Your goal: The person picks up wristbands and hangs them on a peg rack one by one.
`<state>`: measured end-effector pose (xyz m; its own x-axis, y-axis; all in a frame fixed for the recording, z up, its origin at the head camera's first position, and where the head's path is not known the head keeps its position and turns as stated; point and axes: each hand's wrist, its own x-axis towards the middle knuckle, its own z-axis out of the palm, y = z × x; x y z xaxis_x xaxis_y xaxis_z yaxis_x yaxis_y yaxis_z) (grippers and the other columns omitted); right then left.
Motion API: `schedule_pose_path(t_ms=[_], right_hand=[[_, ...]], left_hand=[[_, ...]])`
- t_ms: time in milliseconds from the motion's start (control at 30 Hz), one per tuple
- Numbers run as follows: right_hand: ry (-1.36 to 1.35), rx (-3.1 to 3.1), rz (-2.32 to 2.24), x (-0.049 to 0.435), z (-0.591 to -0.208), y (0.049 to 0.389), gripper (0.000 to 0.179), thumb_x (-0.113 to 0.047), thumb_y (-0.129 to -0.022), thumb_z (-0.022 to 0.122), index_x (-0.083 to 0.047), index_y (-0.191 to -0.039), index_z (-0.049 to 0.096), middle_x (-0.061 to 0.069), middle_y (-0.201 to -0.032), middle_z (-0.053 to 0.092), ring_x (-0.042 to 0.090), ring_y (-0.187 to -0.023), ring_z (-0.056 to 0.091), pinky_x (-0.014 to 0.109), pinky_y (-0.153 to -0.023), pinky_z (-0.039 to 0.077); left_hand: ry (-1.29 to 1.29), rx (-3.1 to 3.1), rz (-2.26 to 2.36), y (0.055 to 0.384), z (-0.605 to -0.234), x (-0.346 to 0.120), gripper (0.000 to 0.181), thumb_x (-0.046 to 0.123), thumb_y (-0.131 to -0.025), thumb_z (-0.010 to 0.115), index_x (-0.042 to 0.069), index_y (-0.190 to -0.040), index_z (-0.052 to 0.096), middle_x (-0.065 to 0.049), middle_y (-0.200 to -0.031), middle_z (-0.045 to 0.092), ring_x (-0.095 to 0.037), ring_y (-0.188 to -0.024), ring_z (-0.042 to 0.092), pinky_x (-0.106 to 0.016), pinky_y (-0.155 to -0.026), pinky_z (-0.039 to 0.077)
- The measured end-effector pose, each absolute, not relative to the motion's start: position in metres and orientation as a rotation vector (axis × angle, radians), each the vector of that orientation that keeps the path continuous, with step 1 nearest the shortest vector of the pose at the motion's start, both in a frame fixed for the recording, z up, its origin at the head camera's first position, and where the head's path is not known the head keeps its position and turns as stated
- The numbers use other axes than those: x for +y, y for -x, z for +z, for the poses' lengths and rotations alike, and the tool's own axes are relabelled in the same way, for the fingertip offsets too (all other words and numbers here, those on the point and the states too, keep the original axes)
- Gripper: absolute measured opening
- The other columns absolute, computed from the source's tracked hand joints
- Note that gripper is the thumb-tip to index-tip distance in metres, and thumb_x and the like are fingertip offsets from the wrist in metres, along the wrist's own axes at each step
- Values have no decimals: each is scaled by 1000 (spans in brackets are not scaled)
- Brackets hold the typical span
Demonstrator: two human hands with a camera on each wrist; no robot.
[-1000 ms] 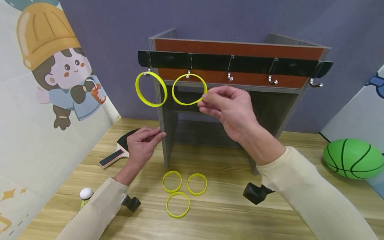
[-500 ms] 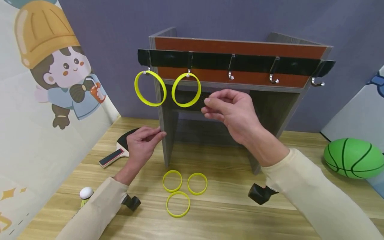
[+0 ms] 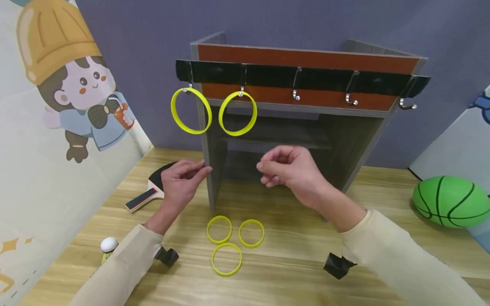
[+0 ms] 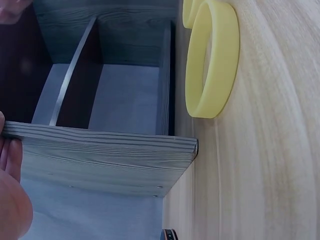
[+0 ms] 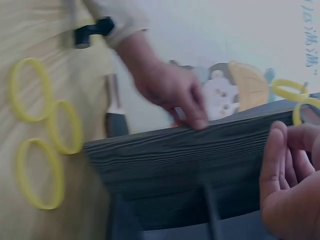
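Right hand free between hung rings and the three on the bench

My left hand [image 3: 181,180] rests straight fingers on the front edge of the rack [image 3: 208,140] side panel, left of centre; my right hand [image 3: 291,174] hovers mid-frame, fingers loosely curled, gripping nothing. Two rings [image 3: 237,113] hang from the upper-left hooks [image 3: 295,96]; three more rings [image 3: 226,259] lie flat on the bench [image 3: 291,263], lower centre. In the left wrist view a ring [image 4: 212,57] looks like a thin, smooth band, so I judge it light, slightly springy and a bit slippery. I would pinch its rim between thumb and forefinger, tipping one edge up off the wood.
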<state>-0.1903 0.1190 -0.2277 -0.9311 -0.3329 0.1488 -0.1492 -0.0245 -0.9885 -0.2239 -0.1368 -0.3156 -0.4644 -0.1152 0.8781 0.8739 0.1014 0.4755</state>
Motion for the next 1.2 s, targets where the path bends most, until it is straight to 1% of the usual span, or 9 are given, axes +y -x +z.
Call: schedule_pose_path(t_ms=[167,300,400,500,600,700,867,967,1200], right_hand=[[512,2107,-1926,119,-261,185,20,-5,-82,73,9,-93,63,18,-79,64,25,-62,64,38,-61,57],[498,2097,-1851,123,-282,181,18,-5,-82,74,7,-91,65,18,-77,64,25,-62,64,40,-62,57],[529,2125,-1745,127,-300,180,13,-6,-83,72,4,-89,66,18,-76,65,27,-62,63,43,-62,57],[566,2146,-1651,133,-319,178,10,-6,-84,70,3,-88,67,21,-77,64,31,-63,63,44,-60,56],[550,2133,-1614,140,-334,175,11,-4,-85,68,5,-89,66,26,-80,63,34,-65,64,46,-61,56],[535,2137,-1577,146,-346,173,10,-3,-84,68,5,-88,66,25,-79,63,30,-64,63,43,-61,56],[589,2137,-1507,152,-361,169,7,0,-84,67,7,-85,66,17,-74,65,22,-61,62,34,-56,56],[573,2145,-1509,154,-367,168,8,0,-83,68,7,-84,65,15,-72,64,22,-60,61,33,-55,55],[401,2182,-1534,157,-379,171,9,-2,-81,70,6,-83,66,13,-66,62,21,-58,63,35,-55,56]], left_hand=[[738,-1572,-1486,223,-315,-138,20,-27,-63,71,-18,-81,68,-24,-69,62,-8,-63,62,-16,-57,51],[730,-1579,-1511,222,-314,-137,19,-25,-65,71,-18,-82,68,-24,-70,62,-9,-63,62,-17,-57,51],[734,-1572,-1514,222,-314,-137,18,-25,-65,71,-18,-81,67,-24,-70,62,-9,-63,63,-18,-57,52],[741,-1560,-1506,221,-314,-138,19,-26,-64,70,-18,-81,67,-25,-70,62,-10,-62,63,-18,-58,52],[749,-1559,-1504,222,-314,-137,19,-26,-64,70,-19,-81,66,-25,-69,61,-10,-62,63,-19,-58,52],[743,-1565,-1502,222,-314,-138,19,-26,-64,71,-19,-81,66,-25,-69,61,-10,-62,63,-19,-58,52],[726,-1559,-1518,222,-314,-139,19,-26,-64,71,-18,-82,66,-25,-69,61,-10,-61,63,-18,-57,52],[728,-1556,-1530,223,-313,-138,19,-26,-65,70,-19,-82,66,-25,-69,61,-10,-61,63,-18,-57,52],[739,-1535,-1550,223,-315,-135,19,-27,-64,70,-20,-82,65,-25,-68,60,-10,-61,62,-18,-57,52]])
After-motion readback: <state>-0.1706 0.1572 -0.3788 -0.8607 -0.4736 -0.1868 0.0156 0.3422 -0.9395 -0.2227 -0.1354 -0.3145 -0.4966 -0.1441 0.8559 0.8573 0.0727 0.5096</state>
